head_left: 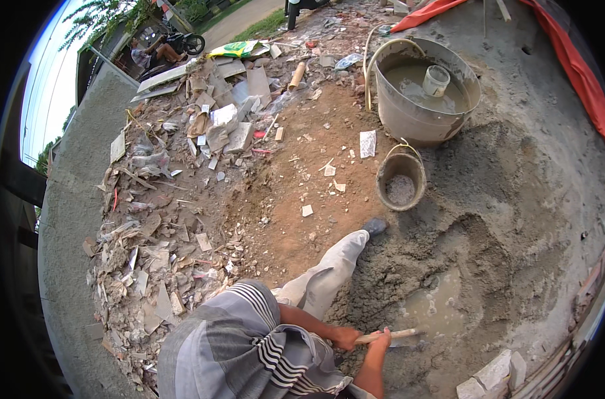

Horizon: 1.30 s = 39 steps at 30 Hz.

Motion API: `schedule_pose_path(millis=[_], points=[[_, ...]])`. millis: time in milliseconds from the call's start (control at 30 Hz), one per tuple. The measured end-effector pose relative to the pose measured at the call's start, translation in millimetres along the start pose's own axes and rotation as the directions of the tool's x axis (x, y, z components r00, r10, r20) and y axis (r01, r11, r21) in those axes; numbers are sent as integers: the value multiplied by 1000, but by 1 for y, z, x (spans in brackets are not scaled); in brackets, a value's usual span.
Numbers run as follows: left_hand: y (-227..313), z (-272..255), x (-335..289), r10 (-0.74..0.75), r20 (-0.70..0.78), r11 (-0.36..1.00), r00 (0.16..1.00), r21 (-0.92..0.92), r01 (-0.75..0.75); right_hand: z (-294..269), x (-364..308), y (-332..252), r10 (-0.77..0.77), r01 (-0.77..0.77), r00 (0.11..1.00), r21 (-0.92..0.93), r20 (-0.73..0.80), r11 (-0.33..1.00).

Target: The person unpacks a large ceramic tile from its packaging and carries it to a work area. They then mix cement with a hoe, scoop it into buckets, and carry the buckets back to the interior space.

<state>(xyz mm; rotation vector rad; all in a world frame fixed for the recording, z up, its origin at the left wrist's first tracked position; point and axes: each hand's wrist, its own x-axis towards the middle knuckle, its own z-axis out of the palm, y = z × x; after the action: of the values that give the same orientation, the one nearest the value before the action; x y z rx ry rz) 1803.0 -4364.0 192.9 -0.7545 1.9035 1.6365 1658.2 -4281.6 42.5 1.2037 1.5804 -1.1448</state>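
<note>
Both my hands are closed round a wooden tool handle (405, 333), which slants over wet grey mortar (375, 292). My left hand (346, 337) grips it nearer my body. Just beyond it, my right hand (381, 339) wraps the same handle. A pale flat patch shows under the handle, but the tool's head cannot be made out. Past the handle, a shallow puddle of cloudy water (442, 302) lies in a hollow of the mortar. My trousered leg and dark shoe (375, 226) stand at the mortar's edge.
A small bucket (383, 183) with pale contents stands beyond my foot. Behind it, a large tub (409, 120) holds murky water and a floating white container (436, 80). Rubble (163, 259) covers the left side. Broken blocks (492, 372) lie lower right; red sheeting (575, 60) hangs upper right.
</note>
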Motion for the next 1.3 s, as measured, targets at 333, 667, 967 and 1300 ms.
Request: schedule_pose_path(millis=[333, 667, 967, 1300], points=[[37, -49, 60, 159, -168, 972, 973, -144, -184, 59, -32, -109, -342, 283, 890, 223, 301, 933], [19, 30, 55, -462, 13, 732, 887, -559, 390, 44, -18, -49, -126, 207, 930, -211, 345, 955], [46, 14, -11, -388, 153, 822, 909, -389, 417, -6, -67, -23, -164, 202, 939, -99, 302, 974], [47, -73, 136, -220, -182, 894, 958, -431, 124, 133, -37, -172, -467, 520, 755, 12, 460, 854]])
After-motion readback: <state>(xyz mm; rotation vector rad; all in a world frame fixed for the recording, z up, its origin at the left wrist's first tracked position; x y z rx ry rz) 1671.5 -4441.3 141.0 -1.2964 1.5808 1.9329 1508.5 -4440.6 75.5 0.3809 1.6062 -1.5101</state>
